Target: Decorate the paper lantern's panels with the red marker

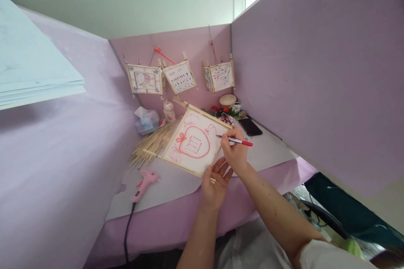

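A lantern (195,143) of thin wooden sticks and white panels is tilted over the table, its facing panel drawn in red with a rounded shape, a bow and smaller figures. My left hand (216,178) grips its near lower corner, with the thumb in front and the fingers behind. Pinched in my right hand (233,147) is a red marker pen (236,140), its tip at the right part of the panel. Whether the tip touches the surface I cannot tell. The back of the lantern is hidden.
Wooden sticks (151,145) lie left of the lantern, with a pink glue gun (145,183) and its cord in front. A phone (250,126), a bowl (227,100) and a jar (169,111) stand farther back. Decorated lanterns (222,76) hang on the pink partition; lilac partitions flank both sides.
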A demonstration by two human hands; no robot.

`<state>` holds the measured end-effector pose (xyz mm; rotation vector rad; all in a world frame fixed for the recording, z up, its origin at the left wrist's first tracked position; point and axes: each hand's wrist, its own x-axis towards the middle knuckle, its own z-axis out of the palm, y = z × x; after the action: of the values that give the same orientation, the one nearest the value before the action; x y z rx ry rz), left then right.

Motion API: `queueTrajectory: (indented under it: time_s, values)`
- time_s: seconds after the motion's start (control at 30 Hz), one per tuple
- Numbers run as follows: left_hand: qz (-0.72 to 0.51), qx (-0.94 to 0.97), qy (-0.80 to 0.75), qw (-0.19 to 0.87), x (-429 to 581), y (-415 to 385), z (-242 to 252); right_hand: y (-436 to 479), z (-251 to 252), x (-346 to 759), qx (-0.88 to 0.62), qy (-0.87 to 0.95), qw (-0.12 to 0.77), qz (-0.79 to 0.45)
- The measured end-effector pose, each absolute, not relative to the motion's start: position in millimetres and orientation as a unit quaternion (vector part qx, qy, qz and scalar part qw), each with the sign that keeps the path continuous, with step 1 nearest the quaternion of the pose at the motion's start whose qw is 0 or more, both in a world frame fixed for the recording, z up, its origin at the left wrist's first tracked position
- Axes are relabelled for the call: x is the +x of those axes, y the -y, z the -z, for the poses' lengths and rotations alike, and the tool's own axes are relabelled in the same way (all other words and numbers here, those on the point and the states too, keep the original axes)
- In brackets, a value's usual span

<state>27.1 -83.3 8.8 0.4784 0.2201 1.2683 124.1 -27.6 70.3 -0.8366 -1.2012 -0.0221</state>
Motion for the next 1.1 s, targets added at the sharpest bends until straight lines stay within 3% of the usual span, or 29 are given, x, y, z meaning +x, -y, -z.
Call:
queueTrajectory:
  time_s: [0.23,0.5,0.83,1.1]
  values:
    - [-0.586,0.220,-0.101,0.773,28,83,-10,26,-68,125,-0.375,0.548,0.748,0.000]
    - [-0.578,0.247,-0.137,0.766,26,82,-7,31,-73,128,-0.288,0.422,0.856,-0.082]
    - [-0.557,0.292,-0.173,0.758,33,82,-6,35,-73,154,-0.342,0.437,0.830,-0.062]
    - [-0.586,0.314,-0.192,0.722,36,82,-6,19,-60,161,-0.316,0.358,0.855,-0.203]
